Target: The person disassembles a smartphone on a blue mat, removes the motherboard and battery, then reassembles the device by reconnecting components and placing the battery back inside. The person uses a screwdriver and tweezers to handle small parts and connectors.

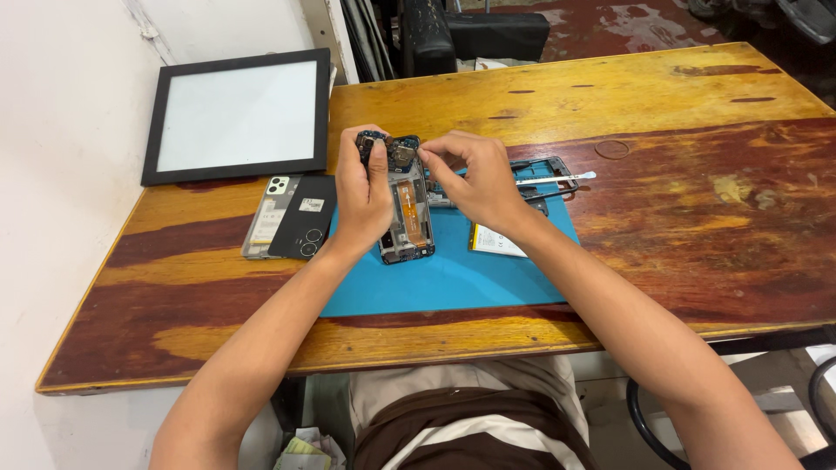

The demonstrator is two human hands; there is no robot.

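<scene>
A wooden tabletop point(610, 96) is carrying a blue mat point(453, 270), and a black picture frame point(237, 116) is lying at the back. Over the mat, the left hand point(361, 196) is gripping an open phone point(406, 209) with its fingers closed around the top. The right hand point(475, 178) is pinching a tiny part at the phone's top edge.

White wall point(61, 130), worn wooden table point(662, 96)
</scene>
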